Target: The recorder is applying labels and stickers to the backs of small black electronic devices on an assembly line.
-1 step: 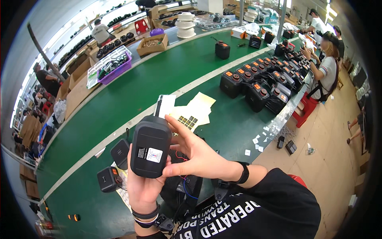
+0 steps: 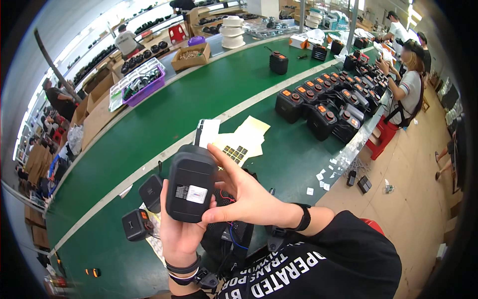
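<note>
I hold up a black box-shaped device (image 2: 191,169) with rounded corners, one flat face showing a white label and a small patch of black print. My left hand (image 2: 178,234) wraps it from below and behind, its fingers mostly hidden. The thumb and fingers of my right hand (image 2: 244,194) close on its right edge. Beyond it lie yellowish label sheets (image 2: 251,132), one bearing small black stickers. To the left of my hands sit two similar black devices (image 2: 135,224), the nearer one with orange buttons. Beneath my right hand is a black mesh item (image 2: 229,231) with red and blue wires.
Rows of black devices with orange buttons (image 2: 308,92) crowd the right of the green bench (image 2: 279,164). Small white paper pieces (image 2: 322,177) lie at its edge. Across stand a purple crate (image 2: 144,87) and a cardboard box (image 2: 191,57). A co-worker (image 2: 411,84) sits at right.
The device in my hands has shifted slightly right and tilted a little, with its label blurred by glare. Both hands keep their hold.
</note>
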